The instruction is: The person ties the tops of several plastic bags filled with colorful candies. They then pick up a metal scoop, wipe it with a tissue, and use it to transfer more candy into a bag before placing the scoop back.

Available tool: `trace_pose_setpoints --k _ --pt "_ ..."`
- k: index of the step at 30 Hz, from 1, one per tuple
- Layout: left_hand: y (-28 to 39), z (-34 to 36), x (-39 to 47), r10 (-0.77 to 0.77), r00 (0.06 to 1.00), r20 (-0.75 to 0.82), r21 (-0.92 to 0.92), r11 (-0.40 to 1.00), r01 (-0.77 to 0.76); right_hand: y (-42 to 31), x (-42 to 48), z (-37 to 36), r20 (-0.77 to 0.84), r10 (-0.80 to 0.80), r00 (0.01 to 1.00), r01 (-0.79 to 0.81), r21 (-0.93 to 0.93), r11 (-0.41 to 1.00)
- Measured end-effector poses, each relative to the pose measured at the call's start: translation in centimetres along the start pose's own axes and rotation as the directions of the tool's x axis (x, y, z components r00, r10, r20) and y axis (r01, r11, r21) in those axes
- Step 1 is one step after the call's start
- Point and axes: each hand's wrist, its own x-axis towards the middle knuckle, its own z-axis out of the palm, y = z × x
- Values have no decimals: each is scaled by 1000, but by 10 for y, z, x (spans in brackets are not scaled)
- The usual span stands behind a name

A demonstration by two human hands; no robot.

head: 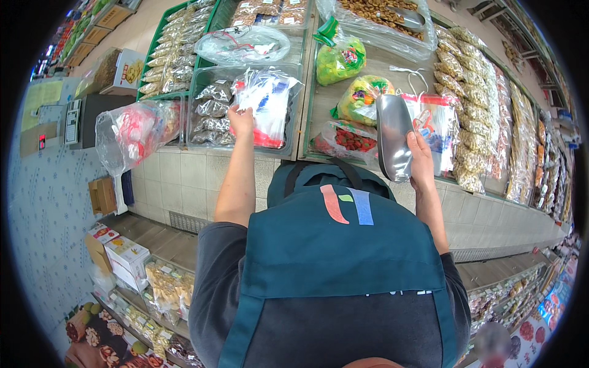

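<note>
My right hand (420, 154) grips a shiny metal scoop (395, 138), held upright above the counter. Under and beside it lies a stack of printed plastic bags (439, 133) with a red edge. My left hand (241, 120) rests at the left edge of a pile of white and blue plastic bags (269, 103) in a clear tray; whether its fingers pinch a bag I cannot tell. Dark packaged goods (212, 112) fill the tray's left side. Left of the scoop are a yellow-green bag (363, 99) and a clear bag of red-wrapped pieces (352, 139).
A green-topped bag (343, 60) and a tray of brown nuts (377, 14) with another scoop stand farther back. Rows of packed bags (474, 110) line the right. At left are a plastic bag of red and white bags (138, 129) and a scale (72, 122). Shelves run behind me.
</note>
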Motion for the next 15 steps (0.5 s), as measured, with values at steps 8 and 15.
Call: trace_pose_setpoints --k 8,15 --pt "90 6 -108 759 651 32 268 621 -737 10 29 -20 5 -222 975 218 -202 955" --pt "162 26 -232 697 49 716 -195 267 -944 -36 57 -52 -90 -245 965 241 -51 969"
